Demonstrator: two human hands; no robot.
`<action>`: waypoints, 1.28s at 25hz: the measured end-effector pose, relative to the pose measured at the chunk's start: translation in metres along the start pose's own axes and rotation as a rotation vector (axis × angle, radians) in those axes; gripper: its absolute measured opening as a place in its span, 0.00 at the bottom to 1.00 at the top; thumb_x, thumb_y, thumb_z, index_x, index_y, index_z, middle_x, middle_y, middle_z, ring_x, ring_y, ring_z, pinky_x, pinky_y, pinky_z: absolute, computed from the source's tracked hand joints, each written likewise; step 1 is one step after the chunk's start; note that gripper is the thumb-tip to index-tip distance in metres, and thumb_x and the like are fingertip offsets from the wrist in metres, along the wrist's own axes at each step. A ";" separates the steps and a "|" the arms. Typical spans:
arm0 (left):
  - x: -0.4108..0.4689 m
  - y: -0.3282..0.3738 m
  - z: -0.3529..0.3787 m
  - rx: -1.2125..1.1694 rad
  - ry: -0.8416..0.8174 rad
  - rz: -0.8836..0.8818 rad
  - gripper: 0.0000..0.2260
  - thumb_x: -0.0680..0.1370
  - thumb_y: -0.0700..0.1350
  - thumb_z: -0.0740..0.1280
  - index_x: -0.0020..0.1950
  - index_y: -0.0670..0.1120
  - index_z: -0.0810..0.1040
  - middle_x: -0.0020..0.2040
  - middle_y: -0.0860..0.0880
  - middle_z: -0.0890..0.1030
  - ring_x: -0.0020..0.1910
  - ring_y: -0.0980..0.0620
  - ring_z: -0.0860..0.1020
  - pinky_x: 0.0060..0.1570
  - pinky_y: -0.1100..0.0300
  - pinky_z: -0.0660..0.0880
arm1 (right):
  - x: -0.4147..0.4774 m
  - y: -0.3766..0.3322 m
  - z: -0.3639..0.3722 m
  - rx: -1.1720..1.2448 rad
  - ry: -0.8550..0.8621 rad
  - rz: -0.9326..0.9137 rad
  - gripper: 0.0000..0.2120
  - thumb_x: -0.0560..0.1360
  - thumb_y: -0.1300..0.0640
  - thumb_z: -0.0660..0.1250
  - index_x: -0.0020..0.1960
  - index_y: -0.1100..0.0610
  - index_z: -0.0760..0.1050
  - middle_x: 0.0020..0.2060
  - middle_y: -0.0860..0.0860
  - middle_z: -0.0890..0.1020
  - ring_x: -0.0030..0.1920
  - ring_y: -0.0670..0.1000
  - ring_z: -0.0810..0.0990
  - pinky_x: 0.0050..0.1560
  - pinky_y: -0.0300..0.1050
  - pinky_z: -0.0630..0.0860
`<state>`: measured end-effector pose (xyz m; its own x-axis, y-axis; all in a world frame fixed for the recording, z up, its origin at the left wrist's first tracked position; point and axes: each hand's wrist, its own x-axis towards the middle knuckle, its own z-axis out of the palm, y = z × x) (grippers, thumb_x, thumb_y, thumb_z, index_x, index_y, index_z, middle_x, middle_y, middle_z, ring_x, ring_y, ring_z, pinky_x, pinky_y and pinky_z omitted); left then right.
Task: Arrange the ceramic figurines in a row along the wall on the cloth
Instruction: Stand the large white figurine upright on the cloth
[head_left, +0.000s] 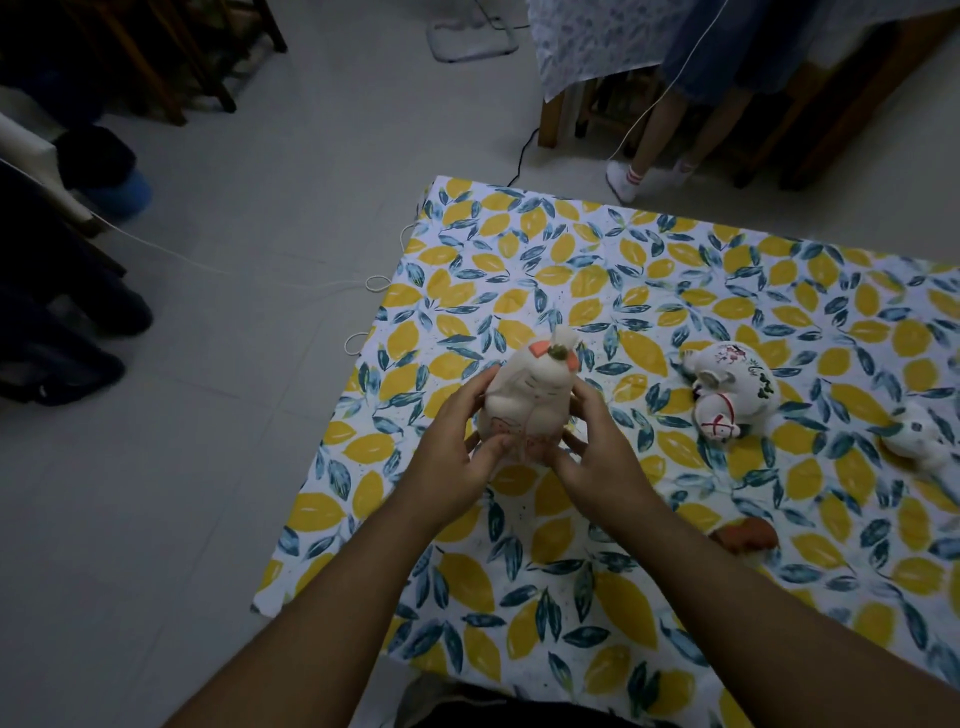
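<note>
So both hands are wrapped around one pale figurine (524, 400) with orange ear-like bits on top, left hand (457, 457) on one flank and right hand (597, 457) on the other, probably because glazed ceramic is slippery and it needs steadying. It's over the near-left part of the lemon-print cloth (571, 270). A painted figurine (732, 389) lies tipped over well to the right, another white one (919, 439) further right. No wall visible.
</note>
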<state>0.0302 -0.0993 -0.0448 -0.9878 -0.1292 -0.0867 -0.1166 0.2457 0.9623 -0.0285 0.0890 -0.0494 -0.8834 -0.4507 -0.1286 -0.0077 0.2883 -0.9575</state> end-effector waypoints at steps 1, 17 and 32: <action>0.000 0.000 0.001 0.004 0.005 0.000 0.29 0.79 0.45 0.68 0.78 0.59 0.62 0.74 0.53 0.69 0.73 0.54 0.69 0.60 0.45 0.79 | 0.001 0.000 -0.002 -0.010 -0.006 -0.011 0.33 0.77 0.56 0.72 0.76 0.44 0.61 0.69 0.39 0.73 0.67 0.38 0.72 0.58 0.31 0.74; -0.005 0.002 0.007 0.170 -0.005 0.001 0.30 0.81 0.53 0.64 0.80 0.61 0.53 0.78 0.59 0.64 0.76 0.59 0.63 0.71 0.49 0.69 | -0.005 -0.003 0.001 -0.069 0.006 0.011 0.36 0.77 0.55 0.72 0.78 0.42 0.58 0.70 0.42 0.74 0.68 0.38 0.72 0.57 0.32 0.75; -0.086 0.055 0.162 0.650 0.111 0.079 0.29 0.83 0.59 0.54 0.82 0.51 0.53 0.81 0.56 0.54 0.80 0.59 0.45 0.78 0.52 0.48 | -0.096 0.027 -0.146 -0.790 0.012 -0.008 0.30 0.82 0.40 0.57 0.80 0.49 0.58 0.80 0.48 0.60 0.80 0.50 0.53 0.78 0.54 0.52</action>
<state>0.0915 0.0814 -0.0262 -0.9835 -0.1768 0.0389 -0.1168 0.7837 0.6101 -0.0121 0.2631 -0.0252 -0.8867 -0.4477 -0.1153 -0.3410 0.8017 -0.4910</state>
